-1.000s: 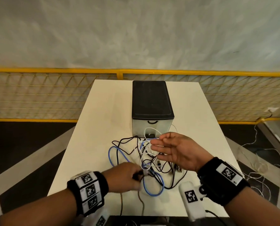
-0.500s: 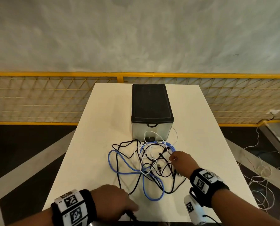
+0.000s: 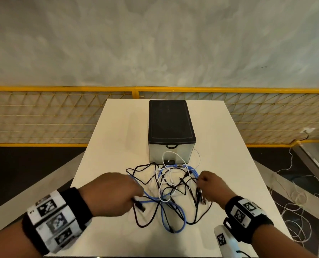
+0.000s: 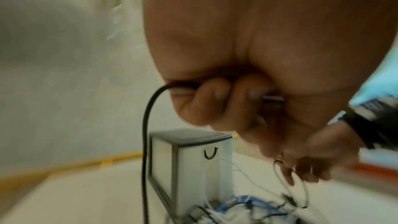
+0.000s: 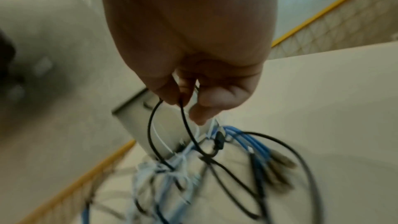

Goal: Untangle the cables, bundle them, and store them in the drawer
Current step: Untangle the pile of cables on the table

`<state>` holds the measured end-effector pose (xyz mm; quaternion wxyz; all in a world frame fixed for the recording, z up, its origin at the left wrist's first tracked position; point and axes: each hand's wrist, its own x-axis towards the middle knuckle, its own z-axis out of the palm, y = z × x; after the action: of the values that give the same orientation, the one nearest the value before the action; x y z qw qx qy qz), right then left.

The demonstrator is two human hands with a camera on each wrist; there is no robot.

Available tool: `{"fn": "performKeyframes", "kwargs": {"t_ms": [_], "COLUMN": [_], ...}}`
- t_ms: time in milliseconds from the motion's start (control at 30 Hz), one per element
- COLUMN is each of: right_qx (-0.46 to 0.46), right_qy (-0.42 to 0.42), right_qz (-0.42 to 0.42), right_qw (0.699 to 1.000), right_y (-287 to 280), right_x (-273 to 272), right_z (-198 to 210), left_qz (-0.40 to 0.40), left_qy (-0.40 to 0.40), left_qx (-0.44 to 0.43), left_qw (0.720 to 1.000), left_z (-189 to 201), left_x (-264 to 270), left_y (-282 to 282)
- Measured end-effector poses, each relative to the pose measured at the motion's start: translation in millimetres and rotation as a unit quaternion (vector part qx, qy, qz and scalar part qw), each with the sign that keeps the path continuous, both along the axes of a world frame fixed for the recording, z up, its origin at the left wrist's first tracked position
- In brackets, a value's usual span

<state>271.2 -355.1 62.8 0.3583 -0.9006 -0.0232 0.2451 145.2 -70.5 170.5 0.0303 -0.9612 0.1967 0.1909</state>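
Since a half second back, the left hand has come up from the table edge into the cable tangle in front of the drawer box, clenched on a black cable. Right hand pinches a thin black loop, I think, it's blurry. Light floppy stuff, so grab by the plugs.

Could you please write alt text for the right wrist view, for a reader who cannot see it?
Blurred close-up: the right hand pinches a loop of black cable above a tangle of blue cable, white and black cables on a pale table. A grey drawer box stands behind the loop.
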Motion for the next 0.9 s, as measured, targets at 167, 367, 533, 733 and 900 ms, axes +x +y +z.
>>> {"fn": "performKeyframes", "kwargs": {"t_ms": [167,367,533,733,900], "right_qx": [0.136,0.099,0.110,0.135,0.096], "right_qy": [-0.042,-0.340,-0.505,-0.555,-0.547], "right_qz": [0.013,0.124,0.250,0.368,0.417], "right_qw": [0.990,0.927,0.819,0.734,0.720], "right_y": [-2,12,31,45,51], "right_x": [-4,-19,-34,-45,-49], "right_z": [45,72,88,96,89], "left_qz": [0.149,0.338,0.394,0.356,0.354], "left_qy": [-0.110,-0.096,0.127,0.272,0.280], "left_qx": [-0.342,-0.655,-0.676,-0.670,-0.688], "left_qw": [0.921,0.669,0.609,0.591,0.568], "left_z": [0,-2,1,-3,5], "left_x": [9,38,57,59,63], "left_y": [1,-33,-56,-67,-67]}}
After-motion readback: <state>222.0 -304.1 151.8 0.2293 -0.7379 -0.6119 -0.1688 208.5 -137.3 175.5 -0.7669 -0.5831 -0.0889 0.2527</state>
